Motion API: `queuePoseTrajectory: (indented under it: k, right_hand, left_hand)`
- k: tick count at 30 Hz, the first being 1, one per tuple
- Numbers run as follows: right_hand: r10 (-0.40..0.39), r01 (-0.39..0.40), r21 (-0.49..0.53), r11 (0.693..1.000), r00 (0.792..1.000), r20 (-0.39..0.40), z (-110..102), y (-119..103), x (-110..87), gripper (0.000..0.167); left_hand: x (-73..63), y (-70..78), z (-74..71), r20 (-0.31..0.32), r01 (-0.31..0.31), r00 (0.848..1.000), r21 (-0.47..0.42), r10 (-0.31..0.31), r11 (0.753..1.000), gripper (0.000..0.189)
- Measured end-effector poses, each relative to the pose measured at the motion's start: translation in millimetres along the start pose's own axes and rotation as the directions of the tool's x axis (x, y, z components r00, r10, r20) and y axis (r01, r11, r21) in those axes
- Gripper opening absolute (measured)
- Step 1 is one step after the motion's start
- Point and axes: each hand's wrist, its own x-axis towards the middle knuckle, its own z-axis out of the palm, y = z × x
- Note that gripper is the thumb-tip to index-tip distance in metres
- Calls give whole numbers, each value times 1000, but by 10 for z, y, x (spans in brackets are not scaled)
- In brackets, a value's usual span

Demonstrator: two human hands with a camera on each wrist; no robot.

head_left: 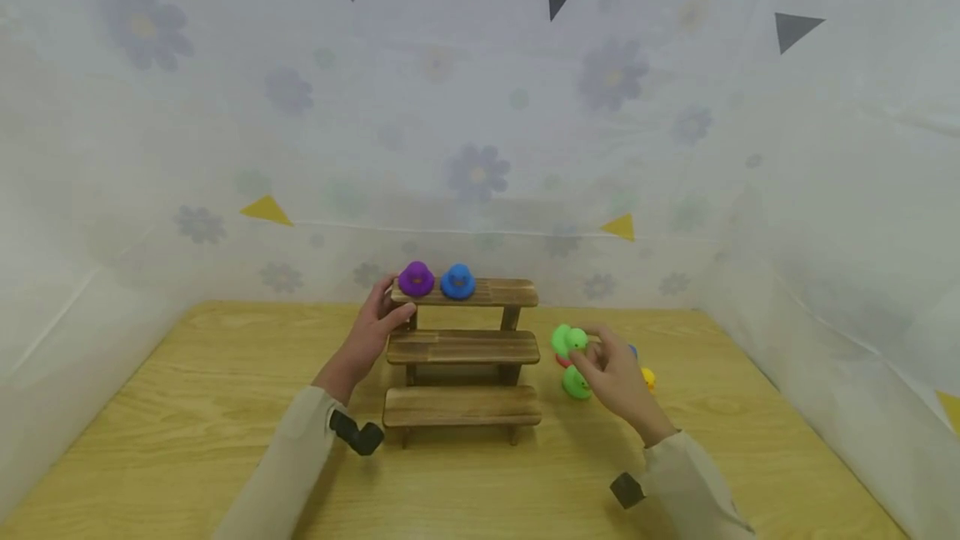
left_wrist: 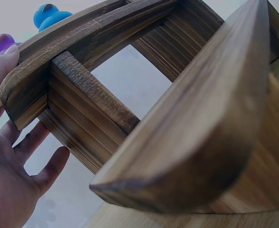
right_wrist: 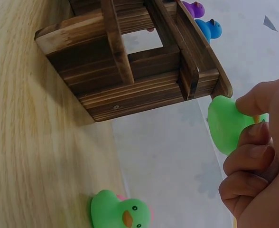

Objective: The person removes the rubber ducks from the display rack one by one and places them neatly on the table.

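Soft, even, slightly hazy light is falling across the scene.
In the head view, the pale curtain (head_left: 517,48) is looking greyish and muted, and faint, soft-edged shadows are lying on the table (head_left: 187,440) near the sleeves (head_left: 285,457). In the left wrist view, the nearest plank (left_wrist: 191,123) is appearing blurred and oversized; in the right wrist view, the wooden stand (right_wrist: 139,95) is showing dark against brighter fabric.

Second blue toy (head_left: 633,351) mostly hidden behind right grip (head_left: 618,377).
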Motion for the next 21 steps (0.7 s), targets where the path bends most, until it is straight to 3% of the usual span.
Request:
queuePoseTrajectory:
  k: [5, 12, 16, 21]
  right_hand:
    - [-13, 14, -41, 999, 1000, 17, -13, 197, -16, 33]
    - [-17, 15, 16, 1000, 988, 154, -111, 253, -32, 30]
    - [17, -14, -16, 1000, 970, 244, -163, 246, -39, 29]
    - [38, -7, -84, 996, 929, 367, -191, 280, -53, 27]
  left_hand:
    - [1, -5, 3, 3, -2, 1000, 7, 2, 1000, 66]
    - [20, 11, 14, 3, -6, 1000, 16, 6, 1000, 69]
    - [37, 13, 15, -2, -7, 1000, 19, 7, 1000, 69]
    - [19, -7, 0, -19, 5, 1000, 12, -4, 1000, 67]
